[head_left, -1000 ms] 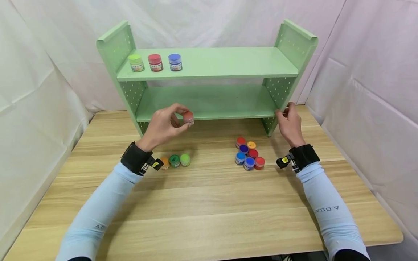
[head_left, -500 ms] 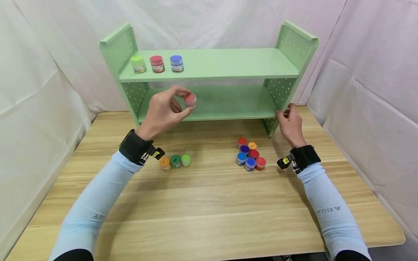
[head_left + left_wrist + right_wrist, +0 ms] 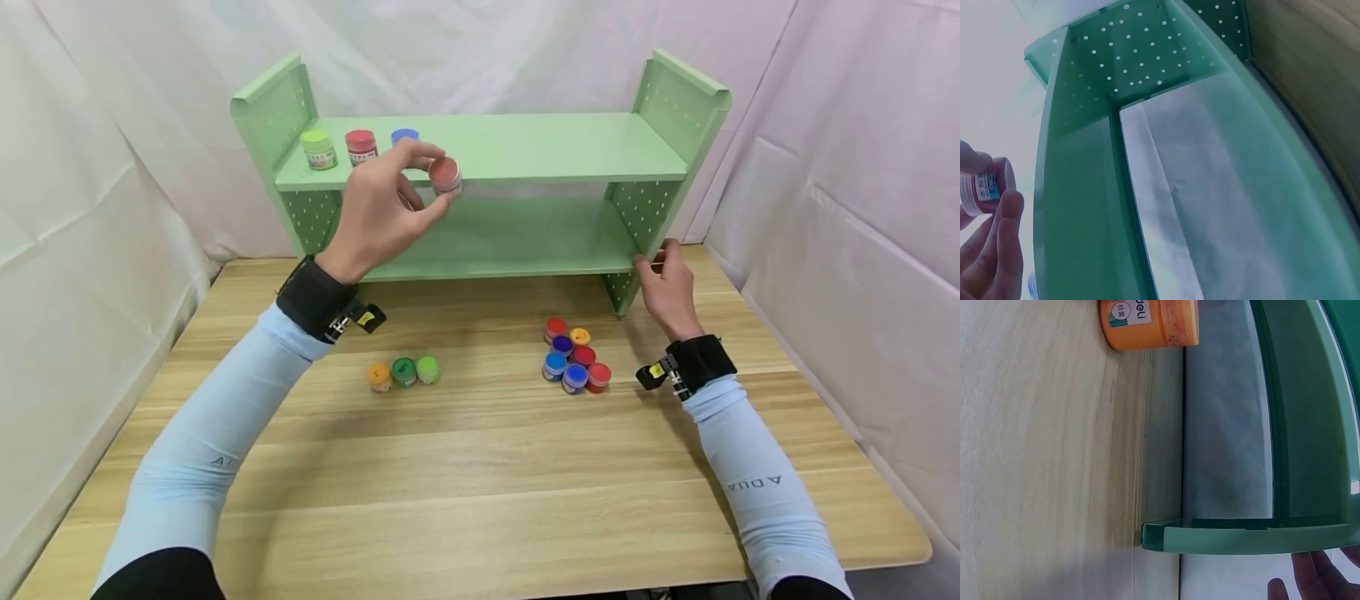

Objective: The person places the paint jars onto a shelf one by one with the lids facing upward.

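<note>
My left hand (image 3: 382, 204) pinches a small reddish paint jar (image 3: 446, 175) between thumb and fingers, its lid tilted toward me. It hovers before the upper board of the green shelf unit (image 3: 525, 137). In the left wrist view the labelled paint jar (image 3: 988, 185) sits between the fingertips. Behind the left hand, a blue-lidded jar (image 3: 405, 134) is partly hidden, beside a red jar (image 3: 362, 146) and a lime-green jar (image 3: 318, 150). My right hand (image 3: 666, 287) grips the shelf's right side panel near its lower front edge; in the right wrist view fingers (image 3: 1313, 572) touch its outer face.
On the wooden table (image 3: 480, 467) stand an orange jar (image 3: 379, 377), a dark green jar (image 3: 404, 372) and a light green jar (image 3: 428, 369). A cluster of several red, blue and yellow-orange jars (image 3: 575, 377) stands to the right. White cloth (image 3: 840, 208) surrounds the table.
The left hand has lifted the reddish jar from lower-board height up to the upper board, slightly rightward, now covering part of the blue-lidded jar. The right hand has stayed on the side panel.
</note>
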`<state>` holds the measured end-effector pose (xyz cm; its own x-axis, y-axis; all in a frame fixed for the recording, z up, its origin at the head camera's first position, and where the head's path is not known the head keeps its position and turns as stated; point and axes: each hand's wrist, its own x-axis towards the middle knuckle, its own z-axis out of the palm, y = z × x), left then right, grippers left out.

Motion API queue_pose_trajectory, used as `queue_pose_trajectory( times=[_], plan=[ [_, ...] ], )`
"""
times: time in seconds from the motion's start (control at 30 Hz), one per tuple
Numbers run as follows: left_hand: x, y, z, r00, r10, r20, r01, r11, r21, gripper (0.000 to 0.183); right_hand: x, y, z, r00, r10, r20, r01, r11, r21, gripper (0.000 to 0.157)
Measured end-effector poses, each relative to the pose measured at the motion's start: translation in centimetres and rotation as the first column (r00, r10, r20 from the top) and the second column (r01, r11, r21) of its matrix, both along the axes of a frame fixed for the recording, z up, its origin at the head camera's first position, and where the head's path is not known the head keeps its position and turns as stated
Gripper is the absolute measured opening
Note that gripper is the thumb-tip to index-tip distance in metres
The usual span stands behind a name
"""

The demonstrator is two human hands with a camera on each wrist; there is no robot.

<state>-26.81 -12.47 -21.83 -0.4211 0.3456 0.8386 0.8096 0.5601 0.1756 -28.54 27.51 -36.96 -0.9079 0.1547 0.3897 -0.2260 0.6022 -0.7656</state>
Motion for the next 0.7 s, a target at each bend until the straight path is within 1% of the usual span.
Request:
queue_pose_trajectory(
  times=[0.13, 0.2, 0.33, 0.53, 0.7],
  plan=[
    [-0.8, 0.6, 0.8, 0.997, 0.082, 0.0, -0.082, 0.996, -0.025, 0.038, -0.1, 0.0, -0.1, 1.0, 0.01, 0.005, -0.01, 1.0, -0.002, 0.048],
    [-1.2, 0.9, 1.2, 0.991, 0.132, 0.01, -0.132, 0.99, -0.051, 0.038, -0.2, 0.0, -0.1, 1.0, 0.008, 0.003, -0.008, 1.0, -0.004, 0.048],
    [-1.8, 1.3, 1.6, 0.979, 0.201, 0.04, -0.197, 0.976, -0.096, 0.04, -0.2, 0.0, -0.1, 1.0, 0.004, 0.003, -0.004, 1.0, -0.006, 0.048],
    [-2.1, 1.6, 2.2, 0.96, 0.263, 0.1, -0.25, 0.96, -0.128, 0.039, -0.1, -0.1, 0.1, 1.0, -0.006, 0.006, 0.006, 1.0, -0.002, 0.048],
    [-2.2, 1.9, 2.8, 0.95, 0.287, 0.125, -0.266, 0.95, -0.164, 0.032, -0.1, 0.0, 0.2, 1.0, -0.004, 0.008, 0.004, 1.0, -0.005, 0.048]
  ],
)
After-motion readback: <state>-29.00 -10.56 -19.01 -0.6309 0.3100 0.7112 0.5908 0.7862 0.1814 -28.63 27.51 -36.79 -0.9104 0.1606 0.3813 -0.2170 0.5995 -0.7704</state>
